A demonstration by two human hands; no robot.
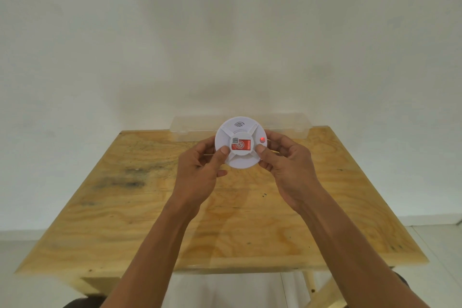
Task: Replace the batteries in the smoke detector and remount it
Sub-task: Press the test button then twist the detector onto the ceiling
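Observation:
A round white smoke detector (pixel 240 130) is held up above the wooden table (pixel 150 207), its front face toward me. It carries a red sticker with a QR code at its centre, a wave symbol near the top and a lit red light on the right side. My left hand (pixel 202 170) grips its lower left edge, thumb on the face. My right hand (pixel 285 162) grips its right edge, thumb beside the centre. The back of the detector and any batteries are hidden.
A clear plastic box (pixel 287 125) lies along the table's far edge against the white wall, partly behind the detector. The plywood top has dark stains on its left part. A tiled floor shows at the right.

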